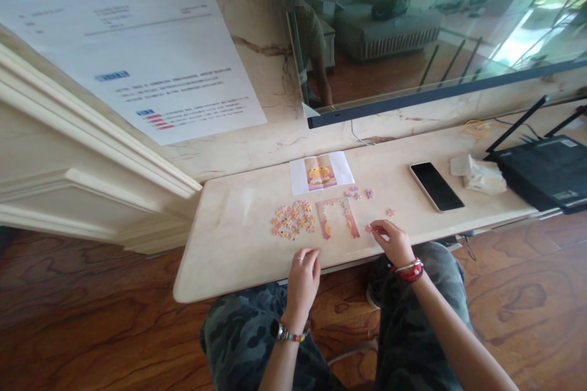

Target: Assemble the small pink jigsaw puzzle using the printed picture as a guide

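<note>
My right hand (pixel 393 242) pinches a small pink jigsaw piece (pixel 368 228) just above the shelf, right of the partly joined puzzle. That puzzle frame (pixel 323 220) is pink with yellow bits, made of a top edge and two sides, open toward me. To its left lies a loose pile of jigsaw pieces (pixel 292 220). My left hand (pixel 304 278) rests at the shelf's front edge below the pile, fingers curled in, with nothing visible in them. Several purple pieces (pixel 354 192) lie above the frame's right corner. One single pink piece (pixel 390 212) sits beyond my right hand.
A paper with a printed picture of yellow figures (pixel 321 172) lies behind the puzzle on the pale shelf (pixel 220 244). Rightward are a phone (pixel 436 186), a tissue pack (pixel 481 175) and a black router (pixel 545 171). A television (pixel 413 30) hangs above.
</note>
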Available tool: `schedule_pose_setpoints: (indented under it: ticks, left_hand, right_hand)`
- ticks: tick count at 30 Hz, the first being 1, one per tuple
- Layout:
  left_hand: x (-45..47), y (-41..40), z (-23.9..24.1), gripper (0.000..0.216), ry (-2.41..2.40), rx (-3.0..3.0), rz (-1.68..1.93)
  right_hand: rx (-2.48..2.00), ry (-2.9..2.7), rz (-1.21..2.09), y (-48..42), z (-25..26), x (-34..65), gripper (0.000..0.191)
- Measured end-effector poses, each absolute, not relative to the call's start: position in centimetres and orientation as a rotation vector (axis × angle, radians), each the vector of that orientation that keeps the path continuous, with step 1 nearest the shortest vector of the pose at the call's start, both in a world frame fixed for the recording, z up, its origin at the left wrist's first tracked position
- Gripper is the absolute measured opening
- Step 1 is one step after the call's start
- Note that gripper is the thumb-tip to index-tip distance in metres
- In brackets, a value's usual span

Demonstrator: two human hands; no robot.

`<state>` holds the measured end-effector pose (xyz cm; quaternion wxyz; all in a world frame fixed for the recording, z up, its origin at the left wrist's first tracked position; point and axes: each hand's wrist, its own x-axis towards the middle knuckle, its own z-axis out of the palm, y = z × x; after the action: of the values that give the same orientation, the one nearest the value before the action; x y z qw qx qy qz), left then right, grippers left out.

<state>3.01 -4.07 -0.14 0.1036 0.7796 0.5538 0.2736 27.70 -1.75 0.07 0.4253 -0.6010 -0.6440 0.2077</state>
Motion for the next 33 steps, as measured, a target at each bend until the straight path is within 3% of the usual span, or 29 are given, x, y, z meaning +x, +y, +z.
schedule_pose_setpoints:
  ticks: [14, 33]
  left_hand:
    - [3.3, -4.7, 1.2, 0.026, 1.644, 2.232, 0.697]
    - [4.1, -4.4, 1.7, 0.024, 1.653, 2.278, 0.667]
  right_hand:
    - [-1.315, -1.86, 0.393, -1.7, 0.3, 21.1, 0.019]
    - [-1.332, -2.181, 0.313, -0.9, -1.2, 20.2, 0.022]
